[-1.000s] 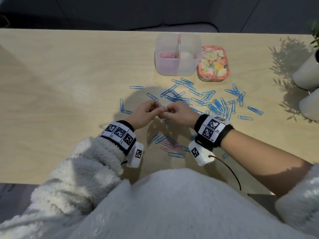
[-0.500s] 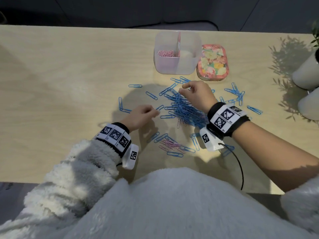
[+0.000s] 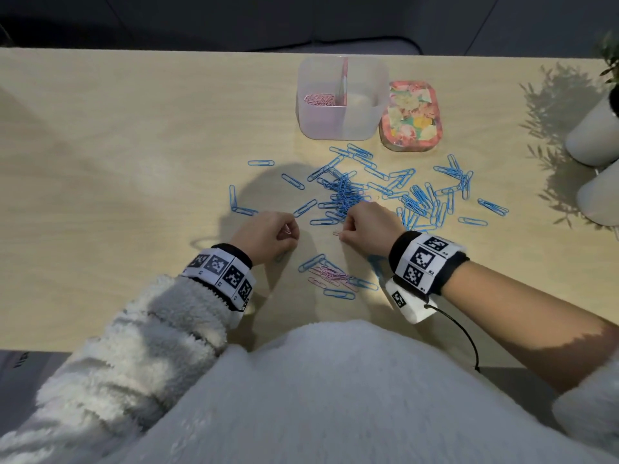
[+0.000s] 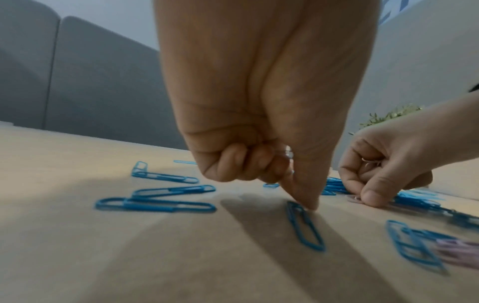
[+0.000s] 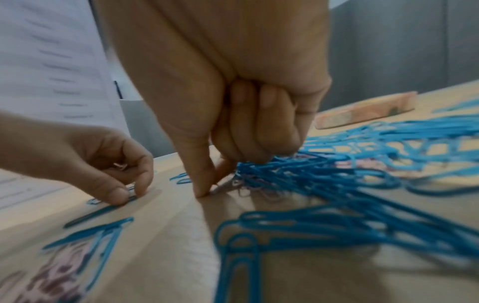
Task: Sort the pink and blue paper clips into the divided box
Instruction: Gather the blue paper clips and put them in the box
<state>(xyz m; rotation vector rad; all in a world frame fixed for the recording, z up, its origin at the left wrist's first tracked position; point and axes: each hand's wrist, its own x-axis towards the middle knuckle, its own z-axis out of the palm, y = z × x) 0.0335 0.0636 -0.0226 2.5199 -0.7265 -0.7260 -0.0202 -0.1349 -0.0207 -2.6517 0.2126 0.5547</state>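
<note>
The clear divided box (image 3: 335, 127) stands at the back, with pink clips (image 3: 318, 98) in its left compartment; the right one looks bare. Blue paper clips (image 3: 345, 195) lie heaped and scattered in front of it. A small pile of pink clips (image 3: 330, 274) lies near me. My left hand (image 3: 289, 234) is curled and holds a pink clip (image 4: 289, 155), its thumb tip touching the table by a blue clip (image 4: 305, 225). My right hand (image 3: 341, 234) pinches a pink clip (image 3: 336, 233) on the table at the near edge of the blue heap (image 5: 324, 170).
A floral lid (image 3: 410, 117) lies right of the box. Two white pots (image 3: 593, 135) with a plant stand at the table's right edge. Stray blue clips (image 3: 241, 209) lie to the left. The wooden table (image 3: 134, 162) reaches far to the left.
My right hand has drawn back from the far side of the blue heap to its near edge, close to my left hand. The left hand has barely moved.
</note>
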